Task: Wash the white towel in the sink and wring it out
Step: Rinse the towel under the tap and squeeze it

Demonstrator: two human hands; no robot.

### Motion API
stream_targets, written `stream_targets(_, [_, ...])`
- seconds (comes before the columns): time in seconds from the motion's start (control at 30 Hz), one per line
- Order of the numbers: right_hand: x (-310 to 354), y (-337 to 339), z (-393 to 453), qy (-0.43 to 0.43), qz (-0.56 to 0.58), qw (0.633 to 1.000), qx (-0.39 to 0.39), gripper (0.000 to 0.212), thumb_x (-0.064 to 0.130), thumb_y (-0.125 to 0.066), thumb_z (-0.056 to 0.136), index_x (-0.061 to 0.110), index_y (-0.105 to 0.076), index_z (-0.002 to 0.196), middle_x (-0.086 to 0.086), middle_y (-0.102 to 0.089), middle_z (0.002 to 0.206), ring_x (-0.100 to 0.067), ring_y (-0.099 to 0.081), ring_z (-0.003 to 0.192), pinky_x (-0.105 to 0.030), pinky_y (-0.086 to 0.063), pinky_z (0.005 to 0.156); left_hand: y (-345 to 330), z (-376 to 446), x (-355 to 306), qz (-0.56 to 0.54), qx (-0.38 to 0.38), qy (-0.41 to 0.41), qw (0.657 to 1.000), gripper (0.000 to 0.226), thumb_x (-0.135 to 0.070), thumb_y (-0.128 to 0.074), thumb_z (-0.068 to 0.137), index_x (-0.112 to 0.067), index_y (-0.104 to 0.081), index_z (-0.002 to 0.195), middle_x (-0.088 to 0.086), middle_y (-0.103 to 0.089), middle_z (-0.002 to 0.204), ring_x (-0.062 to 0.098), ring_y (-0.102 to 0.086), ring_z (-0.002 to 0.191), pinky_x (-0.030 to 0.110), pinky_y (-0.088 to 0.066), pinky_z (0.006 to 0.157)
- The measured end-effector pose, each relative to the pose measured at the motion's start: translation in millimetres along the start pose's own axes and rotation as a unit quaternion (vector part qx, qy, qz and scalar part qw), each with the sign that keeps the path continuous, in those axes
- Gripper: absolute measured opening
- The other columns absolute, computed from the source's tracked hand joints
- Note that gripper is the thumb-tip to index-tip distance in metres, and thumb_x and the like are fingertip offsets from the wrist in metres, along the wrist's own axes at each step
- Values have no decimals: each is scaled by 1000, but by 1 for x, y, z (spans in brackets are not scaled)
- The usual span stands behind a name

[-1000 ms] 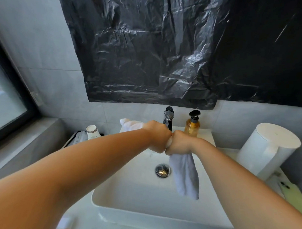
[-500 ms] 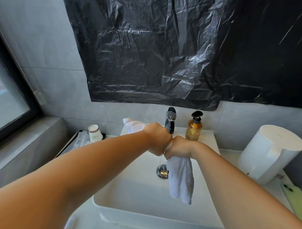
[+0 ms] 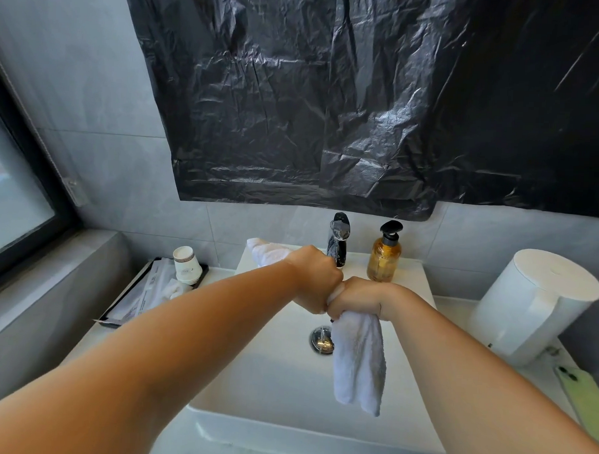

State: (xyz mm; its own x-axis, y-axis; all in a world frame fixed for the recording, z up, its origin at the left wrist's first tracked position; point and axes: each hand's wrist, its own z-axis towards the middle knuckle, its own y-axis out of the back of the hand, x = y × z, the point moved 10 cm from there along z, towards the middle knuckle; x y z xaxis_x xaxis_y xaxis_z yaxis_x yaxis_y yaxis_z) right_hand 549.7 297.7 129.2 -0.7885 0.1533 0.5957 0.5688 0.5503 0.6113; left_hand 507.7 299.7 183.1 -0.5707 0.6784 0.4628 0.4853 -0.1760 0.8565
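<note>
Wringing stage, washing apparently done. The left hand (image 3: 315,283) is gripping one end of the white towel (image 3: 356,359), fist against the right hand (image 3: 355,298), which is clenching the middle; the free end is hanging over the sink (image 3: 272,378). No water is visibly running from the faucet (image 3: 338,240).

Soap bottle (image 3: 384,257), paper cups (image 3: 186,265), phone (image 3: 586,396)

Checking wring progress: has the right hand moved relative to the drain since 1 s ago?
No real shift. The right hand grips the white towel just above and right of the drain, as before; the whole view shifts, so the head moved.
</note>
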Motion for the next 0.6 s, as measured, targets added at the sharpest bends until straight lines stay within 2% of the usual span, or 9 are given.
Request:
stream_targets(0.13, [-2,0,1,0,25,1000,10,20,25,-68,54,17,-69,72,-2,-62,77,-19,-59,75,-29,-45,70,1,1,0,-5,-2,5,1000,28,-49,-54,85,-22,-57,91,-3,-51,73,24,-53,68,31,-41,63])
stream_targets(0.2, [-1,2,2,12,24,999,-18,11,23,-70,60,17,-66,69,-2,-62,77,-19,-59,75,-27,-45,68,6,-1,4,-21,-10,27,999,25,-46,-56,84,-21,-58,90,-3,-49,70,23,-54,69,30,-40,62])
stream_targets(0.3, [8,17,-4,83,-30,981,-171,14,21,-67,70,23,-54,71,4,-61,77,-20,-60,80,-27,-46,62,10,-8,24,-126,-47,118,984,20,-38,-62,76,-22,-54,84,-4,-46,67,25,-58,73,29,-40,62])
stream_targets(0.33, [8,20,-13,116,-11,967,-228,19,23,-68,67,27,-55,81,4,-64,86,-21,-62,87,-30,-50,69,8,-12,31,-179,-62,151,970,20,-38,-64,73,-24,-51,79,-4,-47,67,25,-60,75,29,-41,62])
stream_targets(0.37, [5,21,-26,146,25,948,-281,34,23,-71,66,28,-58,98,3,-64,101,-20,-61,97,-33,-51,79,4,-18,37,-235,-72,181,952,25,-40,-66,71,-24,-47,75,-5,-49,68,25,-60,76,28,-41,63])
stream_targets(0.43, [-12,25,-58,186,56,884,-425,71,21,-80,66,21,-49,130,-1,-53,128,-20,-52,117,-39,-46,94,-5,-29,46,-358,-83,227,902,29,-41,-71,65,-23,-50,74,-5,-58,70,23,-60,73,28,-44,60])
stream_targets(0.5, [-29,18,-90,189,73,814,-545,92,21,-86,66,16,-36,143,-8,-42,141,-28,-44,130,-46,-44,97,-13,-40,56,-495,-112,267,819,32,-37,-75,58,-19,-59,79,-1,-65,73,21,-62,70,30,-49,59])
stream_targets(0.53, [-34,11,-97,180,93,800,-565,100,21,-88,66,17,-30,147,-9,-37,145,-28,-40,133,-47,-43,98,-15,-45,60,-565,-132,277,766,35,-35,-76,55,-15,-61,80,0,-66,72,20,-61,66,31,-50,59])
stream_targets(0.6, [-32,-4,-96,181,128,794,-566,108,22,-88,67,20,-20,151,-9,-27,153,-25,-31,138,-50,-44,101,-14,-51,60,-691,-155,266,654,31,-27,-77,55,-12,-64,79,1,-65,66,19,-59,59,31,-51,58])
